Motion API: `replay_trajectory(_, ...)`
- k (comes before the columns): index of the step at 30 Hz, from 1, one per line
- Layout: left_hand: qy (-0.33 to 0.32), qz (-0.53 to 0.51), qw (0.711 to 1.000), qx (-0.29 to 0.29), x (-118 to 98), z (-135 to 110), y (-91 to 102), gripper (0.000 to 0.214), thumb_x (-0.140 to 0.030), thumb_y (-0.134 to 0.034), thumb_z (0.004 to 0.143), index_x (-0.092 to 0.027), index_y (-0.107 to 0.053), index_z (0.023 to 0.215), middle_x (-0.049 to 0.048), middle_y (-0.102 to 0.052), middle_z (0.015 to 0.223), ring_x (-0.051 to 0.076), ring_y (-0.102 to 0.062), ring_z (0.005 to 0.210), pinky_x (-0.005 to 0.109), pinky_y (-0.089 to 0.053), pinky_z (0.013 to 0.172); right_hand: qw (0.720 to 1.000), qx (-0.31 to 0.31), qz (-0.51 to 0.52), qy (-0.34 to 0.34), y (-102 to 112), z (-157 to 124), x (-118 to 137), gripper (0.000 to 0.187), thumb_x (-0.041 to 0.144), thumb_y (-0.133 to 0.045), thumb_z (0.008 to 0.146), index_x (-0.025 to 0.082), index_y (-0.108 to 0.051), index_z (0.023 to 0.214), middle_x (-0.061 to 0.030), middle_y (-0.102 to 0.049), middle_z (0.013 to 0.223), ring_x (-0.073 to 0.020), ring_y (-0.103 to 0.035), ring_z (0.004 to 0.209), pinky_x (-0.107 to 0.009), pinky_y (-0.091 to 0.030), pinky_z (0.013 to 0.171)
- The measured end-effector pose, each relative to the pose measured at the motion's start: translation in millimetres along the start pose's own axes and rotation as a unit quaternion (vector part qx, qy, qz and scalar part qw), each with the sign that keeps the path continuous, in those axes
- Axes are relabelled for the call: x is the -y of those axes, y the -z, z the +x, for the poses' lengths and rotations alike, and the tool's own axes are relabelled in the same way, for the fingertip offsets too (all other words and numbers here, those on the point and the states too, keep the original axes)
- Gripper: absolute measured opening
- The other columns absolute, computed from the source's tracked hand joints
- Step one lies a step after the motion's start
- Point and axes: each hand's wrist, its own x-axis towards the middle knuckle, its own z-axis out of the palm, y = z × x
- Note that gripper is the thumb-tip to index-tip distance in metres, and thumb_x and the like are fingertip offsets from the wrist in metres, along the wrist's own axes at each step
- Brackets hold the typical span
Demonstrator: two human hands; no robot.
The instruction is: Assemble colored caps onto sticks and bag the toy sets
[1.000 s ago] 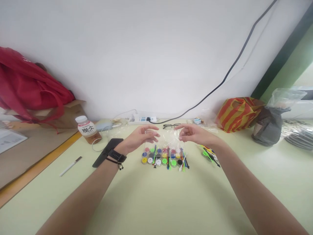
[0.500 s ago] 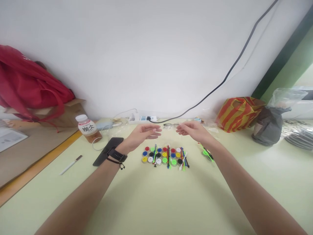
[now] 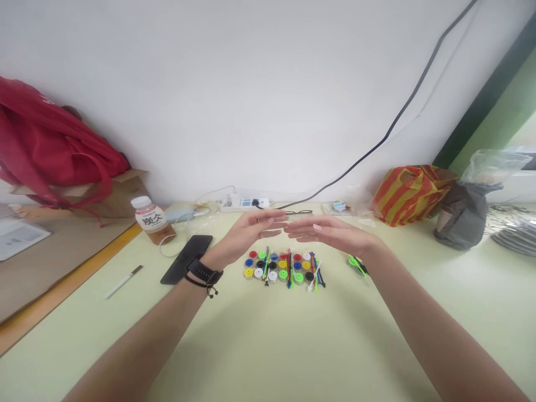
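Observation:
My left hand [image 3: 247, 234] and my right hand [image 3: 335, 231] are held up above the table, fingers stretched towards each other with the tips close together. Both look open, and nothing shows in either one. Below them several small round pots with coloured lids [image 3: 273, 265], in red, green, blue, yellow, black and white, stand in rows. Thin coloured plastic sticks [image 3: 290, 271] with arrow-like ends lie across the pots in bundles. Near my right forearm lies a green-lidded pot with sticks on it [image 3: 355, 265], partly hidden by the arm.
To the left are a black phone [image 3: 186, 259], a pen [image 3: 124, 281] and a drink bottle [image 3: 153, 220]. Along the wall lie a power strip [image 3: 245, 203] and glasses [image 3: 299, 212]. A striped bag [image 3: 412, 195] and a grey bag [image 3: 460, 218] stand at the right.
My hands have come towards each other, so the gap between the fingertips has almost closed. The fingers of my right hand have straightened. The pots and sticks stay as they were.

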Motion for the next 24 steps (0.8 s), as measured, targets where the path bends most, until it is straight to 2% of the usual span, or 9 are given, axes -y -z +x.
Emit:
replay_trajectory(5,-0.001,-0.023,1.000,0.013,-6,-4,-14.5,0.038,-0.044,-0.067,0.097,-0.023,-0.071,0.128,0.0116,-0.063,0.144,0.033,-0.058,0.134,0.050,-0.046,0.113,0.996,0.074,0.038,-0.021,-6,0,1,0.066,0.061,-0.071,0.089,0.033,-0.057,0.147,-0.0082,-0.047,0.160,-0.0308,-0.053,0.140,-0.049,-0.040,0.117)
replay_trajectory(8,0.001,-0.028,1.000,0.014,-4,-5,-17.2,0.042,-0.047,-0.063,0.099,-0.024,-0.067,0.133,0.0127,-0.059,0.148,0.033,-0.055,0.137,0.048,-0.046,0.113,0.993,0.087,0.060,-0.055,-8,0,-1,0.080,0.066,-0.072,0.084,0.034,-0.048,0.153,-0.0098,-0.048,0.160,-0.0322,-0.056,0.137,-0.050,-0.043,0.114)
replay_trajectory(10,-0.021,0.005,1.000,-0.005,-2,-4,-16.0,0.042,-0.048,-0.060,0.100,-0.024,-0.065,0.135,0.0126,-0.058,0.149,0.033,-0.054,0.138,0.047,-0.045,0.113,0.991,0.084,0.080,-0.063,-8,2,-3,0.083,0.068,-0.071,0.084,0.035,-0.044,0.155,-0.0097,-0.052,0.156,-0.0323,-0.057,0.137,-0.050,-0.042,0.114)
replay_trajectory(12,-0.070,0.093,0.992,-0.052,0,-5,-13.9,0.043,-0.049,-0.059,0.100,-0.026,-0.063,0.136,0.0115,-0.058,0.149,0.032,-0.053,0.139,0.047,-0.044,0.113,0.990,0.075,0.101,-0.061,-7,3,-6,0.081,0.070,-0.067,0.086,0.035,-0.044,0.155,-0.0092,-0.055,0.154,-0.0317,-0.057,0.136,-0.050,-0.040,0.115)
replay_trajectory(14,-0.135,0.228,0.959,-0.101,0,-6,-13.5,0.049,-0.049,-0.063,0.097,-0.026,-0.059,0.140,0.0110,-0.056,0.150,0.033,-0.050,0.141,0.049,-0.040,0.116,0.989,0.052,0.122,-0.059,-7,6,-8,0.078,0.077,-0.055,0.089,0.032,-0.048,0.152,-0.0095,-0.056,0.153,-0.0315,-0.057,0.137,-0.050,-0.039,0.115)
replay_trajectory(16,-0.197,0.374,0.900,-0.109,0,-9,-16.5,0.064,-0.052,-0.071,0.090,-0.026,-0.054,0.146,0.0119,-0.053,0.153,0.037,-0.043,0.144,0.053,-0.032,0.121,0.988,0.014,0.139,-0.068,-8,9,-7,0.085,0.087,-0.037,0.088,0.028,-0.056,0.146,-0.0106,-0.058,0.150,-0.0321,-0.055,0.138,-0.049,-0.041,0.114)
replay_trajectory(18,-0.242,0.493,0.832,-0.075,1,-12,-23.3,0.081,-0.057,-0.076,0.083,-0.023,-0.048,0.151,0.0135,-0.050,0.155,0.042,-0.033,0.149,0.056,-0.023,0.125,0.984,-0.019,0.148,-0.092,-13,12,-5,0.098,0.094,-0.021,0.084,0.024,-0.064,0.136,-0.0126,-0.061,0.147,-0.0331,-0.055,0.136,-0.048,-0.044,0.111)
replay_trajectory(20,-0.263,0.568,0.779,-0.033,4,-14,-32.1,0.093,-0.062,-0.075,0.081,-0.020,-0.041,0.157,0.0145,-0.046,0.158,0.045,-0.025,0.151,0.058,-0.018,0.125,0.980,-0.033,0.158,-0.118,-19,16,-3,0.105,0.096,-0.014,0.081,0.021,-0.069,0.128,-0.0147,-0.065,0.141,-0.0343,-0.058,0.132,-0.048,-0.047,0.107)
replay_trajectory(24,-0.270,0.636,0.723,0.005,12,-16,-44.0,0.100,-0.060,-0.070,0.084,-0.017,-0.025,0.163,0.0158,-0.038,0.163,0.046,-0.021,0.152,0.059,-0.013,0.126,0.969,-0.028,0.202,-0.140,-31,22,-4,0.104,0.097,-0.014,0.080,0.019,-0.075,0.113,-0.0160,-0.073,0.125,-0.0336,-0.064,0.121,-0.047,-0.049,0.104)
